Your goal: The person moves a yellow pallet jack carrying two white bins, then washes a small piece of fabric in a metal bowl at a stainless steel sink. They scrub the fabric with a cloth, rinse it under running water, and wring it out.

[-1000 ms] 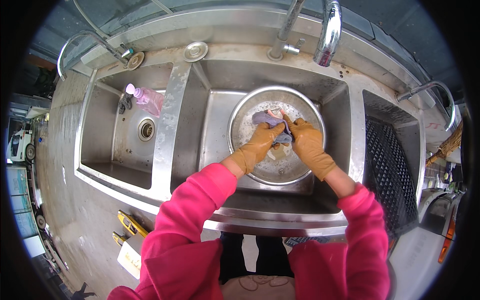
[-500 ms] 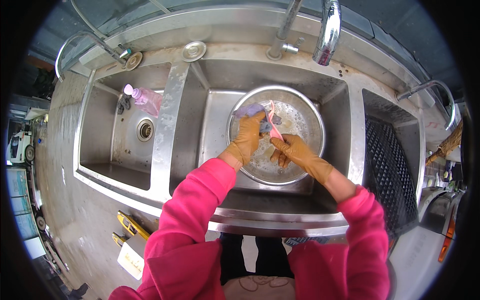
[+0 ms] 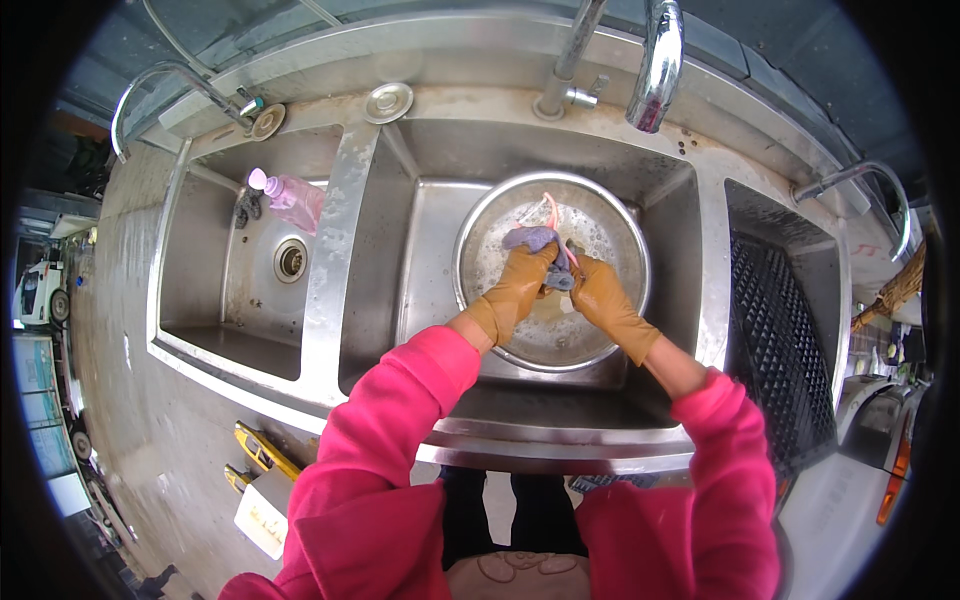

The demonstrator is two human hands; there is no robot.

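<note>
Both my hands wear tan rubber gloves and meet over a round steel basin point(image 3: 612, 222) with sudsy water in it. My left hand point(image 3: 515, 290) is closed round a bunched purple-grey cloth point(image 3: 530, 238). A thin, curved pink strip point(image 3: 553, 208) sticks up beside the cloth, its lower part running down to my right hand point(image 3: 607, 305). The fingers of that hand are closed at the lower end of the strip, against the cloth. What the strip belongs to is hidden.
The basin stands inside the middle steel sink point(image 3: 430, 230). In the left sink are a pink bottle point(image 3: 293, 203), a dark scrubber point(image 3: 247, 207) and a drain point(image 3: 291, 260). A black ribbed mat point(image 3: 775, 340) fills the right sink. A chrome faucet point(image 3: 655, 80) overhangs the back edge.
My left hand has moved right and slightly nearer with the cloth. My right hand has turned and come up against it; the pink strip has shifted right.
</note>
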